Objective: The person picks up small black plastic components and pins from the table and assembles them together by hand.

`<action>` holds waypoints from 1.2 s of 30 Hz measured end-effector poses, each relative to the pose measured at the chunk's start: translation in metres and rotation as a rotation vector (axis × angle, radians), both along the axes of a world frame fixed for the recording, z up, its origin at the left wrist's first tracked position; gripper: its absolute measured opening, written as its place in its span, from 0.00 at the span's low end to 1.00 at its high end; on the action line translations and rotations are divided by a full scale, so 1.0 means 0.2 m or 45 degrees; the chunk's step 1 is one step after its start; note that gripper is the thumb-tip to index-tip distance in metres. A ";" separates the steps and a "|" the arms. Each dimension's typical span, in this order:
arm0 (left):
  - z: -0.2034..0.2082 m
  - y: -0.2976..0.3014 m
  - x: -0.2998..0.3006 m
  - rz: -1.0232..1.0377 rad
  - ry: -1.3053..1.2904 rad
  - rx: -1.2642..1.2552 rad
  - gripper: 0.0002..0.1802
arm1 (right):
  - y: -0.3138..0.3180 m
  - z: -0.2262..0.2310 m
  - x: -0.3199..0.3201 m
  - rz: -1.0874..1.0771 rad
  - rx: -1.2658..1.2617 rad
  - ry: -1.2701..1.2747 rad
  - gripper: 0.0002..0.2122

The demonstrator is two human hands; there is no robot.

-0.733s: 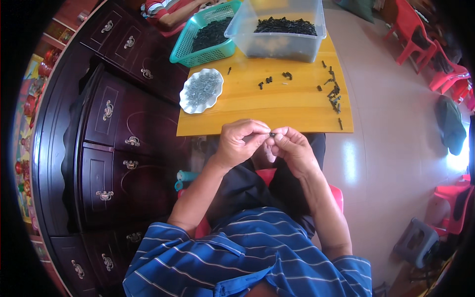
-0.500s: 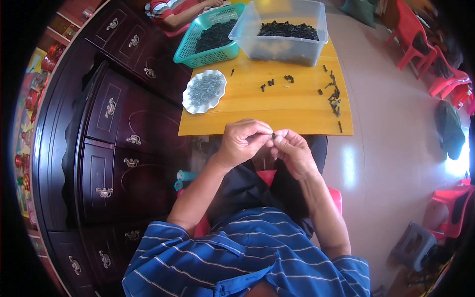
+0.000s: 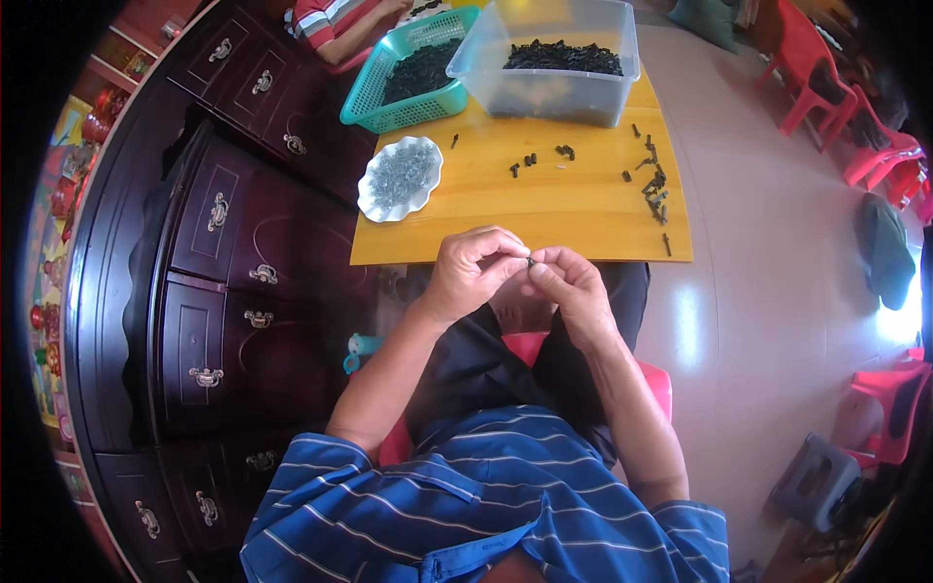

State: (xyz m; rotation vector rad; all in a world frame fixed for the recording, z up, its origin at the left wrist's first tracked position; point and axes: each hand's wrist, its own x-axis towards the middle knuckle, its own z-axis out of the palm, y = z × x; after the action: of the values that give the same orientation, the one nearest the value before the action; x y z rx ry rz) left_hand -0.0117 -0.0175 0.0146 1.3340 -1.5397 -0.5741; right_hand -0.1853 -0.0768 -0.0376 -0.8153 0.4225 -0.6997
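At the near edge of the yellow table (image 3: 466, 233) my two hands meet fingertip to fingertip. My left hand (image 3: 476, 269) is closed in a pinch, and whatever sits between its thumb and forefinger is too small to make out. Thumb and fingers of my right hand (image 3: 571, 290) pinch a small black part (image 3: 531, 261), mostly covered by the fingertips. A white scalloped dish (image 3: 366, 199) of small clear pieces stands on the table's left side. Loose black parts (image 3: 657, 180) lie in a strip along the right edge, with several more small ones (image 3: 525, 161) nearer the middle.
A green basket (image 3: 364, 114) and a clear plastic tub (image 3: 554, 102), both holding black parts, stand at the table's far end. Beyond the basket sits another person (image 3: 335, 29). A dark wooden cabinet (image 3: 262, 214) flanks the left; red chairs (image 3: 812, 78) and a grey stool (image 3: 814, 481) are at right.
Both hands have shifted very slightly left and up, still joined at the fingertips. The other person's arm at the far end has moved a little.
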 end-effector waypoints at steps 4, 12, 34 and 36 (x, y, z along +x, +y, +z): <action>0.00 0.00 0.01 -0.063 -0.077 -0.029 0.06 | 0.00 -0.02 0.00 0.160 -0.024 -0.019 0.08; 0.06 0.04 -0.02 -0.060 -0.459 -0.068 0.28 | -0.03 -0.05 -0.02 0.191 0.197 -0.104 0.07; -0.07 -0.04 -0.03 0.014 -0.634 -0.313 0.18 | -0.05 -0.08 -0.04 0.230 0.322 -0.067 0.11; -0.07 -0.04 -0.02 0.003 -0.639 -0.315 0.18 | -0.05 -0.08 -0.04 0.221 0.311 -0.123 0.11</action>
State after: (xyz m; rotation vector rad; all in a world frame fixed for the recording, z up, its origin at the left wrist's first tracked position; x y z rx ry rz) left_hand -0.0161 -0.0260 0.0000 1.3454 -1.9368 -0.0338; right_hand -0.1927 -0.0868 -0.0527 -0.5772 0.3379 -0.5118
